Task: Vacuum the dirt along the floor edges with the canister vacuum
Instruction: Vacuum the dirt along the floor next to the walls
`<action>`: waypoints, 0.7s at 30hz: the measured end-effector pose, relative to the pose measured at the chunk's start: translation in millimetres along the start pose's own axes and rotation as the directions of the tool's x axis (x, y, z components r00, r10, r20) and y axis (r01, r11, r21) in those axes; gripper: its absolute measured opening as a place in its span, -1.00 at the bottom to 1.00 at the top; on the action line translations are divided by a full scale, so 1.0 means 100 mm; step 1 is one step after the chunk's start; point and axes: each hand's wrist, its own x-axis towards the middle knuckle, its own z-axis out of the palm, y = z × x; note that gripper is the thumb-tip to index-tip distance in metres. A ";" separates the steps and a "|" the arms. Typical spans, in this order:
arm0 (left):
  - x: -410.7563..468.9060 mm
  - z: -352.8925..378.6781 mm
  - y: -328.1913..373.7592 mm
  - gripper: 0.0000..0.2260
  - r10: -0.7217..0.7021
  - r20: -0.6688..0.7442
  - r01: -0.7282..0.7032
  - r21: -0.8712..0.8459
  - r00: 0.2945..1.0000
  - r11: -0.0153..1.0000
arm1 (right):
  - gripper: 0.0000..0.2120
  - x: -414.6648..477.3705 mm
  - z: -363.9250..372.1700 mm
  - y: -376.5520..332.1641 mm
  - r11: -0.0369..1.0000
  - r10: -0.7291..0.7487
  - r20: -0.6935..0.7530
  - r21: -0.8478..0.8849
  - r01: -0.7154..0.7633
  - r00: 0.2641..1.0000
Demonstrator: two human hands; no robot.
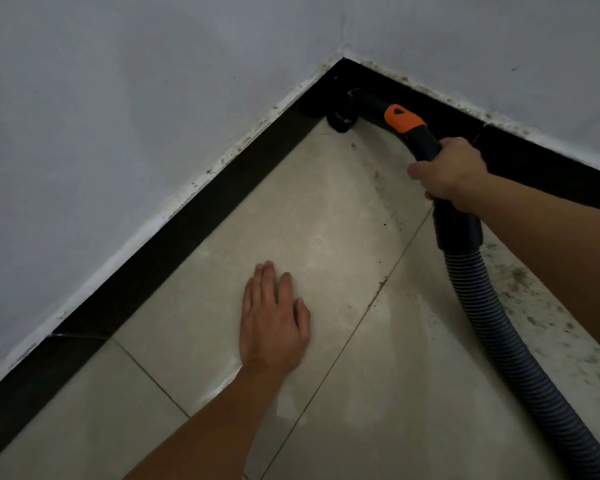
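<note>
My right hand (444, 171) is wrapped tight around the black curved handle (426, 140) of the vacuum, knuckles up, thumb side toward the corner, forearm reaching in from the right edge. Fingers are curled fully round the tube, a firm hold just behind the orange collar (403, 118). Ahead of that collar the tube bends down to the nozzle (340, 121), which sits right in the corner where the two runs of black skirting (187, 220) meet, its head on the floor and touching or just beside the skirting; it is too dark there to tell which. Behind my wrist the ribbed grey hose (499, 341) drops away and trails toward the lower right.

My left hand (274, 323) is out in front of me, palm down on the pale floor tile (326, 237), fingers straight and together, thumb slightly apart, holding nothing. That arm comes up from the bottom edge.

Dark dirt (534, 306) speckles the tiles along the right-hand wall, just beside the hose.
</note>
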 end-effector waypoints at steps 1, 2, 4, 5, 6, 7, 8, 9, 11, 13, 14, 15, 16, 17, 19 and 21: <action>0.00 0.00 0.00 -0.49 0.000 0.002 0.000 0.000 1.000 1.000 | -0.68 0.00 0.01 -0.03 1.000 0.009 0.002 0.023 -0.009 1.000; 0.00 0.01 0.00 -0.49 0.000 0.001 0.000 -0.001 1.000 1.000 | -0.68 0.00 -0.01 -0.04 1.000 0.013 -0.002 0.025 -0.013 1.000; 0.00 0.01 -0.01 -0.50 0.000 0.001 0.000 -0.003 1.000 1.000 | -0.68 0.00 -0.08 0.02 1.000 0.001 -0.024 -0.029 -0.001 1.000; 0.01 0.02 -0.01 -0.50 0.002 -0.002 -0.002 -0.004 1.000 1.000 | -0.68 0.00 -0.10 0.05 0.998 -0.006 -0.034 -0.069 0.004 0.999; 0.01 0.02 -0.02 -0.50 0.004 -0.007 -0.005 -0.004 1.000 1.000 | -0.67 -0.02 -0.09 0.07 0.995 -0.008 -0.036 -0.097 0.005 0.999; 0.01 0.02 -0.01 -0.50 0.007 -0.009 -0.007 -0.004 1.000 1.000 | -0.67 -0.04 -0.07 0.06 0.995 -0.009 -0.024 -0.103 0.006 1.000; 0.01 0.02 -0.01 -0.50 0.009 -0.005 -0.009 -0.005 1.000 1.000 | -0.68 -0.06 -0.04 0.04 0.997 -0.001 0.001 -0.073 0.001 1.000; 0.01 0.01 -0.01 -0.50 0.009 0.001 -0.009 -0.010 1.000 1.000 | -0.68 -0.08 -0.03 0.00 1.000 0.016 0.032 -0.015 -0.016 0.999; 0.01 0.00 -0.01 -0.50 0.005 0.010 -0.005 -0.020 1.000 1.000 | -0.70 -0.10 -0.10 -0.06 0.997 0.042 0.089 0.064 -0.048 0.995; 0.01 0.00 -0.02 -0.49 0.001 0.013 -0.001 -0.019 1.000 1.000 | -0.72 -0.12 -0.27 -0.02 0.999 0.026 0.096 -0.028 -0.024 0.995; 0.01 0.00 -0.02 -0.49 0.001 0.015 0.000 -0.016 1.000 1.000 | -0.72 -0.14 -0.36 0.05 0.995 0.015 0.078 -0.096 -0.008 0.997; 0.01 0.00 -0.02 -0.49 0.001 0.015 -0.001 -0.015 1.000 1.000 | -0.73 -0.18 -0.44 0.12 0.989 0.012 0.056 -0.148 -0.003 0.998; 0.01 0.00 -0.02 -0.49 0.002 0.012 -0.002 -0.018 1.000 1.000 | -0.74 -0.22 -0.51 0.19 0.985 0.014 0.049 -0.173 -0.006 0.999; 0.01 0.00 -0.02 -0.49 0.001 0.011 -0.001 -0.021 1.000 1.000 | -0.77 -0.26 -0.57 0.26 0.984 0.018 0.062 -0.180 -0.007 0.998; 0.01 0.00 -0.01 -0.48 0.000 0.014 0.000 -0.026 1.000 1.000 | -0.83 -0.34 -0.67 0.35 0.985 0.031 0.108 -0.174 -0.012 0.994; 0.00 -0.01 -0.01 -0.49 -0.002 0.009 0.002 -0.037 1.000 0.999 | -0.84 -0.41 -0.74 0.42 0.987 0.037 0.114 -0.160 -0.018 0.993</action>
